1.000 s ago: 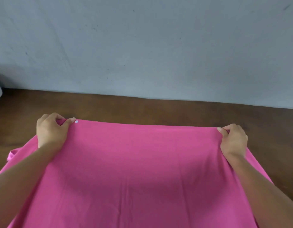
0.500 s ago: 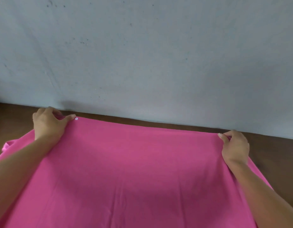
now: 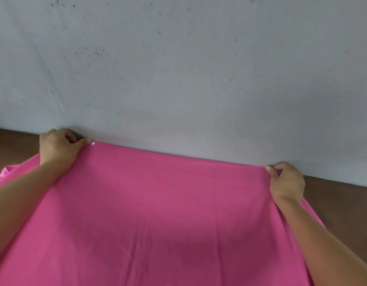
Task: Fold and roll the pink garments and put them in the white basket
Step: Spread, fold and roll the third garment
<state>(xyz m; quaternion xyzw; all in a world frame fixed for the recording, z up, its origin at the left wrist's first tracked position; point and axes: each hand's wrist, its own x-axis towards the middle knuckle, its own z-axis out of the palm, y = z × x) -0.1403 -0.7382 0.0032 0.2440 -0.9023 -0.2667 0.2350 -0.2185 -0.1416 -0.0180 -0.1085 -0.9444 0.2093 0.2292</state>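
A dark brown wooden bench (image 3: 341, 205) runs along the foot of a pale grey wall (image 3: 178, 69). The wall's flat paint is flecked with small dark specks and faint scuffs, and it fills the upper half of the view. The pink garment (image 3: 158, 213) is spread wide over the bench and covers most of it, leaving bare wood only at the far left and at the right. Its far edge is drawn into a straight line close to the base of the wall. The left hand (image 3: 57, 149) pinches the far left corner, its fingers (image 3: 83, 141) curled round the cloth beside a small white button (image 3: 93, 143). The right hand (image 3: 286, 182) grips the far right corner in the same way.
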